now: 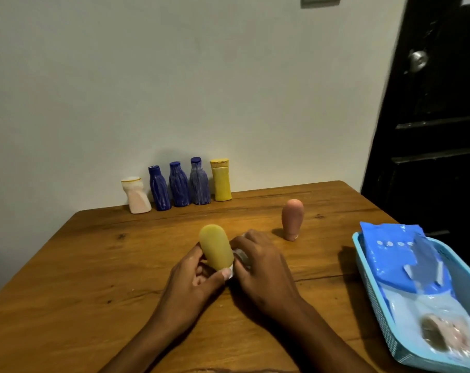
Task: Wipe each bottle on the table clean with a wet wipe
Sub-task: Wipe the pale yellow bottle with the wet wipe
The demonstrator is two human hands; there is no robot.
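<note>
A mustard-yellow bottle (216,247) stands cap-down at the table's middle. My left hand (199,278) grips its lower part, thumb across the front. My right hand (260,267) holds a wet wipe (240,255) against the bottle's right side; only a small white-grey bit of the wipe shows. A pink bottle (292,219) stands cap-down to the right, apart from both hands. Along the wall stands a row: a white-pink bottle (136,195), three blue bottles (179,184) and a yellow bottle (221,179).
A light blue basket (374,289) sits at the table's right edge with a blue wet-wipe pack (400,254) in it. The wooden table (94,278) ends at the wall behind the row. A dark door (430,117) stands at the right.
</note>
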